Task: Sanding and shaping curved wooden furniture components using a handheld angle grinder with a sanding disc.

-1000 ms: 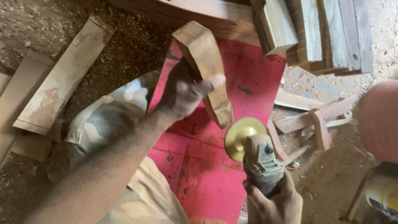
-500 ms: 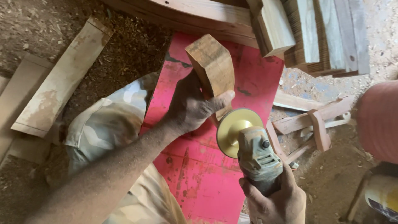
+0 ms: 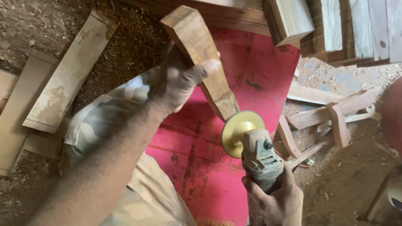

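So the curved wooden block (image 3: 201, 54) is up in the air, tilted, its squared top end pointing away and to the left, its narrower lower end slanting down to the right. The left hand (image 3: 178, 83) has it around the middle, fingers (image 3: 207, 67) wrapped tight across the front face with the thumb side hidden behind. The bottom tip of the block sits right at the edge of the yellow sanding disc (image 3: 239, 132), looks like touching or as good as, can't quite tell which. That disc is on an angle grinder (image 3: 259, 157), a dusty grey thing, and the right hand (image 3: 274, 201) is closed firmly round its body from below, near the bottom edge of the view.

Under all of it is a red painted board (image 3: 209, 167), scuffed and worn, which works as the table. The person's knee in light camouflage trousers (image 3: 109, 121) is just left of it, under the left forearm.

Further out: a pale plank (image 3: 69, 71) lying on the sawdust-covered ground (image 3: 347, 175) to the left, a stack of sawn timber (image 3: 335, 29) across the top right, and some reddish wooden offcuts (image 3: 331, 117) scattered on the ground to the right of the board.
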